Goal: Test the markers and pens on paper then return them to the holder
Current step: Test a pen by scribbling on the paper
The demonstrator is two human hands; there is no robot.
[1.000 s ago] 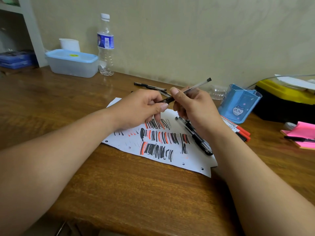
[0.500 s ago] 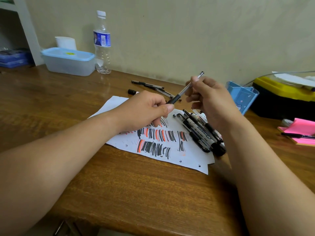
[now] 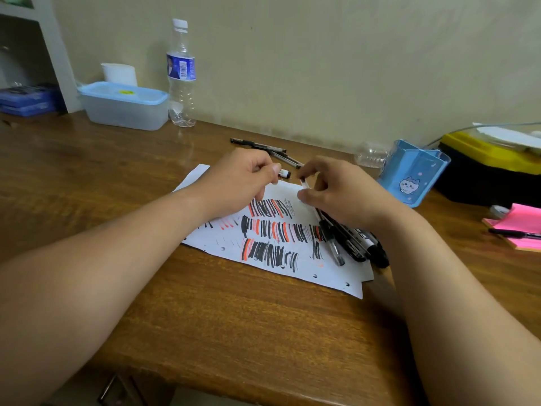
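Pen (image 3: 305, 185): right hand (image 3: 342, 194), pinching it, is lowering it from mid-air toward the paper (image 3: 330, 273). Left hand (image 3: 243, 183) is drawing away, curled, contents indiscernible. Test stroke probably next.

A head-worn camera looks forward and down, close over the table (image 3: 87, 186).

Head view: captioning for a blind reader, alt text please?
The right hand pinches a clear pen over the scribbled paper, beside a pile of pens; the left hand is curled nearby. A blue holder stands at the right.
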